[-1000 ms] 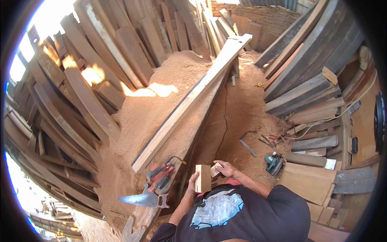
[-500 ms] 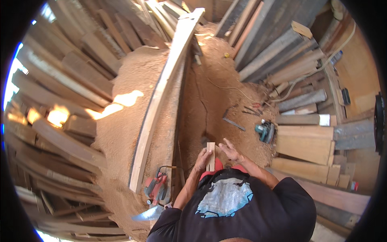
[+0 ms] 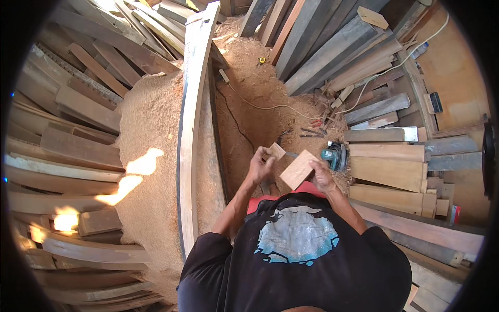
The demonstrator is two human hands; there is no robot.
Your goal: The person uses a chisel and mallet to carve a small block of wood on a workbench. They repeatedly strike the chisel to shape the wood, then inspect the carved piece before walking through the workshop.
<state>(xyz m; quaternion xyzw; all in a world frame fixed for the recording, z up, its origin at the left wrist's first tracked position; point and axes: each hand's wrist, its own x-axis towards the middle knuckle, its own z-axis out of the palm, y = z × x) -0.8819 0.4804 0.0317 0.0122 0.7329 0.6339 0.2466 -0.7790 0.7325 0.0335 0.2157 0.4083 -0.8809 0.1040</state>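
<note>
In front of my lap, my left hand is closed around a small piece of light wood, fingers pinching its near side. To its right, my right hand grips a larger rectangular wooden block by its right edge. The block's broad, pale face is tilted upward, and a narrow gap separates the two pieces. Part of a grey metal strip shows behind them on the ground.
A long pale plank lies along a beam to my left, beside heaped sawdust. A teal circular saw, pliers and a pale cord rest at right. Stacked boards surround the space.
My right hand was open and raised; now it holds the larger wooden block. The narrow wood upright by my left hand has given way to a small tilted piece. The view has shifted.
</note>
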